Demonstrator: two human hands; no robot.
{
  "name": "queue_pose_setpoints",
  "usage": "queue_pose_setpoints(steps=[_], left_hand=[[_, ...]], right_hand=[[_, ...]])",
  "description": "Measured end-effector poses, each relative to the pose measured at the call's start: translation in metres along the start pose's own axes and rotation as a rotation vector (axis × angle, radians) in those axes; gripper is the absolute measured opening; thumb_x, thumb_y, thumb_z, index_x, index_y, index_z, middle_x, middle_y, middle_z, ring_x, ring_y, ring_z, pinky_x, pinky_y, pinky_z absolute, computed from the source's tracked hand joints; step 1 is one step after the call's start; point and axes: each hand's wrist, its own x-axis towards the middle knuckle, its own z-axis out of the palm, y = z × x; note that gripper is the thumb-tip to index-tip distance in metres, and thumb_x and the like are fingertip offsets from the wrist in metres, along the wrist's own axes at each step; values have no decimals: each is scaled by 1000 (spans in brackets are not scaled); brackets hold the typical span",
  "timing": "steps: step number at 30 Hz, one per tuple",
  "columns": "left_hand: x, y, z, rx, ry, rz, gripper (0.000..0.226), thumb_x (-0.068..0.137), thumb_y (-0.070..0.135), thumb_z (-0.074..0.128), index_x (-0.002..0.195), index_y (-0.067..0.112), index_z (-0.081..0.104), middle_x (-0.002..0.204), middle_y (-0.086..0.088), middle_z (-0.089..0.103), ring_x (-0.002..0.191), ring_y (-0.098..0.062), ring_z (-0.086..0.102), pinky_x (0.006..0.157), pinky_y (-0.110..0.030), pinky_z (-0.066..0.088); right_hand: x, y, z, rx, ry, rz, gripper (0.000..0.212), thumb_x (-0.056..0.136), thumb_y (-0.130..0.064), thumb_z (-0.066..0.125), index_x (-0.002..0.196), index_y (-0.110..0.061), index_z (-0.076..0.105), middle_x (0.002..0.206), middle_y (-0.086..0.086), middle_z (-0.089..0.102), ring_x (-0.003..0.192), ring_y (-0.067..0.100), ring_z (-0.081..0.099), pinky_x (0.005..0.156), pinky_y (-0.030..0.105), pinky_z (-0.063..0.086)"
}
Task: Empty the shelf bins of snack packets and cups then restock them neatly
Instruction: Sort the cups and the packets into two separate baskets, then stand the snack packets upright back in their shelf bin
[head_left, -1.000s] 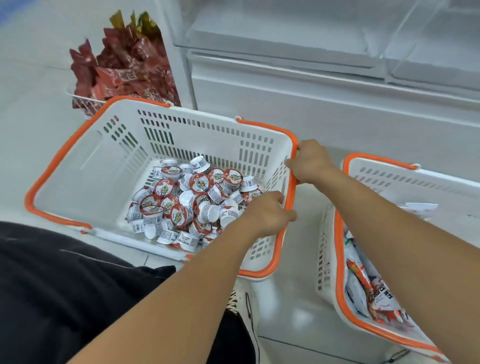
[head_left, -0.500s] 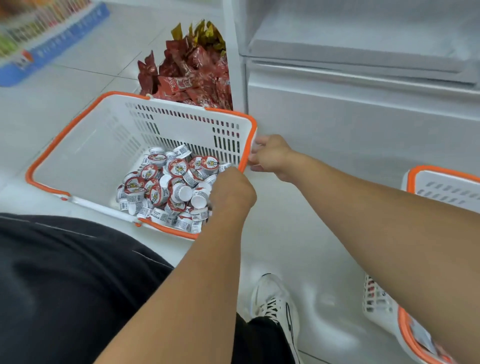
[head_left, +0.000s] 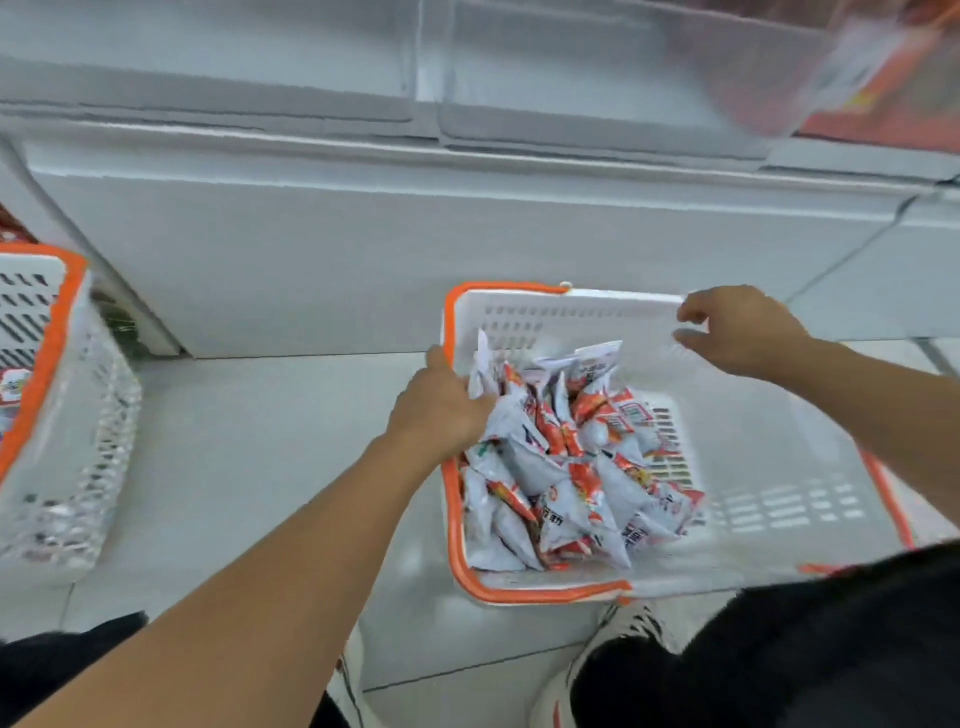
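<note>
Basket with orange rim (head_left: 457, 519): stood on the pale tiled floor (head_left: 249, 467) at 4 o'clock of the frame, directly in front of the white shelf base (head_left: 363, 249). White slotted walls, orange band along top edge.

Snack packets (head_left: 561, 467): lay heaped inside that basket, crowded toward its 9 o'clock wall; white wrappers with red-orange printing, several standing on edge. Remaining basket floor toward 3 o'clock showed bare slotted plastic.

Left hand (head_left: 441, 410): reached over the basket's 9 o'clock rim, fingers bent down into the packet heap, touching the topmost packets. Grip not verifiable; fingertips hidden among the wrappers.

Right hand (head_left: 737, 327): positioned at the basket's far rim, toward 1 o'clock of the basket. Thumb and forefinger spread apart with a visible gap, on either side of the white top edge; contact with the rim not confirmed owing to motion blur. Nothing held.

Second basket (head_left: 52, 415): stood at 9 o'clock of the frame, well apart from the first; same white mesh walls and orange rim, only partly in view, contents mostly out of view.

Clear shelf bins (head_left: 571, 67): ran along the shelf at 12 o'clock, above the base. Red-orange packaging blurred at the 1 o'clock corner, not identifiable.

Black trousers (head_left: 779, 660) and white shoe (head_left: 628, 629): visible at 5 o'clock, shoe just beside the basket's near rim.
</note>
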Motion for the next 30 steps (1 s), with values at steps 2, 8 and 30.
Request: queue_pose_setpoints(steps=[2,8,30], left_hand=[[6,3,12,23,59,-44,54,92,23,61,137,11,33,123,-15,59,111,-38,57,77,-34,40],[14,-2,7,-6,87,-33,41,80,15,54,120,20,47,105,-9,62,90,-38,63,79,-43,55],[-41,68,-199,469,138,380,32,92,35,64,121,21,61,110,-1,70,94,-17,64,89,-33,50]], right_hand=[[-14,66,15,-33,88,339,52,90,-36,68,129,-6,53,127,23,53,120,43,49,96,47,44],[-45,155,76,325,-69,744,36,90,-25,61,117,-2,55,98,21,70,93,41,66,89,46,53],[-53,-61,-114,16,-59,-301,39,93,-42,63,126,-22,59,116,-1,68,98,19,60,89,32,49]])
